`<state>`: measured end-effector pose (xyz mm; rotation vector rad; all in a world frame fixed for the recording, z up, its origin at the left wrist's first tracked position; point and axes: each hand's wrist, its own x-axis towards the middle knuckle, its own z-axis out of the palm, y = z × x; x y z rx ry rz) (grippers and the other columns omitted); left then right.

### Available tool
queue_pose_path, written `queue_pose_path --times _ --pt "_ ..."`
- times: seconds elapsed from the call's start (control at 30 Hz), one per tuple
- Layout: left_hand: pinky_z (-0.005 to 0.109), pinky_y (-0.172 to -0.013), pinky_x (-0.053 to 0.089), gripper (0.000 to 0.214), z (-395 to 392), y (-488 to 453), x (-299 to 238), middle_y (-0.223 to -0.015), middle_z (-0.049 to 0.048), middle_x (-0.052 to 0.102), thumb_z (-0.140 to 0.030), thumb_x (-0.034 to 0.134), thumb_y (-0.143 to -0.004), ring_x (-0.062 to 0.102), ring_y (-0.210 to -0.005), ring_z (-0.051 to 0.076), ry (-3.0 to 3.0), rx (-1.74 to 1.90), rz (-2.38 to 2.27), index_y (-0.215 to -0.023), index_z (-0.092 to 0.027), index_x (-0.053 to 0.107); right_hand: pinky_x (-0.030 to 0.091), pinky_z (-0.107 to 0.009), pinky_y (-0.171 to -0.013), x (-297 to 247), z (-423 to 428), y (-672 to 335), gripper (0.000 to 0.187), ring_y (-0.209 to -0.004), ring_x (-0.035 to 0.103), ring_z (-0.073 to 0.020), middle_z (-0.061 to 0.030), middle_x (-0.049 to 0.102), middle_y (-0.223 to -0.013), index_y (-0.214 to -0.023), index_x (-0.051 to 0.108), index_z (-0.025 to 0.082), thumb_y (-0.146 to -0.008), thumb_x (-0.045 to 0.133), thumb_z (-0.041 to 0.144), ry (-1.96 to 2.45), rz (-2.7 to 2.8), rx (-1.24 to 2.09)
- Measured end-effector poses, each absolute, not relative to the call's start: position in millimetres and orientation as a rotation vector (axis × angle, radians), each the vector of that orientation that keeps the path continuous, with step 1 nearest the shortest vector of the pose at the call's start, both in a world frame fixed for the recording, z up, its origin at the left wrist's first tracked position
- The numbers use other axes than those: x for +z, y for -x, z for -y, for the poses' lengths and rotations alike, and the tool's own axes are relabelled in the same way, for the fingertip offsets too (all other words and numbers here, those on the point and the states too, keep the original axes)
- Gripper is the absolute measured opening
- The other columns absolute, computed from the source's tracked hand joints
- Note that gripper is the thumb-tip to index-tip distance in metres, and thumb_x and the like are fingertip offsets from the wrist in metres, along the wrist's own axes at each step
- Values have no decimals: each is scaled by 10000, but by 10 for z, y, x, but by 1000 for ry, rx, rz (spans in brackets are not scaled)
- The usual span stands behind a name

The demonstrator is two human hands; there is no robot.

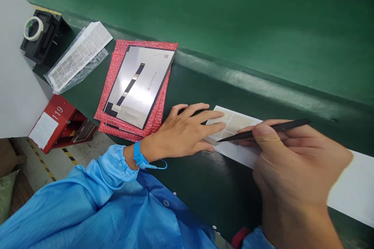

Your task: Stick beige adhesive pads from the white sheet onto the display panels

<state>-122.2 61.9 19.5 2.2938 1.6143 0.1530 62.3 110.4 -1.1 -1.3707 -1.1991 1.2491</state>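
Note:
My left hand (182, 134) lies flat on the dark green mat, its fingertips on the edge of a white backing sheet (236, 144) carrying pale beige film pieces (235, 122). My right hand (295, 163) grips black tweezers (263, 131), whose tip touches a small piece at the sheet's near edge. To the left of my left hand, a display panel (137, 85) with a dark ribbon strip lies on red bubble wrap bags (106, 101). A blue wrist strap (138, 158) circles my left wrist.
Beyond the panel lie a plastic bag holding a gridded white sheet (78, 56), a tape roll (33, 28) on a black holder (48, 41), and a red bin marked 119 (60, 122). A green backing wall (233, 15) rises behind the bench.

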Motion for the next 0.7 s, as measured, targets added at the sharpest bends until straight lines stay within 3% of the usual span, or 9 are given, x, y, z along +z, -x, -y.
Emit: queue_pose_path --times 0.3,0.43,0.5,0.6,0.7 --pt "520 -1184 300 668 -633 1296 94 -1620 32 466 -518 768 -880 336 -1512 323 -2201 267 -1571 -1462 -248 579 535 -278 -510 72 -1226 -772 615 -575 590 -207 -116 589 -683 -731 612 110 -502 1001 527 1248 867 1384" --pt "543 -1216 261 824 -611 1350 125 -1635 71 440 -641 790 -808 315 -1525 350 -2185 314 -1538 -1480 -228 551 535 -274 -474 4 -1350 -1073 577 -565 579 -191 -75 560 -687 -677 531 119 -444 991 378 1216 709 1275" --pt "530 -1222 252 721 -593 1349 126 -1617 54 468 -643 735 -863 335 -1519 324 -2166 352 -1582 -1448 -252 576 539 -270 -456 -63 -1422 -1216 555 -551 574 -182 -47 541 -678 -655 477 132 -450 958 319 1231 619 1196" --pt "495 -1194 283 358 -581 1306 92 -1568 -6 525 -417 637 -999 406 -1470 255 -2132 416 -1731 -1341 -309 637 535 -249 -457 -167 -1487 -1303 545 -546 571 -165 -37 553 -682 -691 448 142 -542 937 330 1249 540 1170" --pt "481 -1156 331 312 -593 1255 44 -1543 -1 544 -301 612 -1010 456 -1415 238 -2136 476 -1837 -1321 -302 633 540 -233 -488 -251 -1495 -1220 577 -567 585 -157 -67 607 -745 -779 521 126 -576 965 432 1227 554 1202"
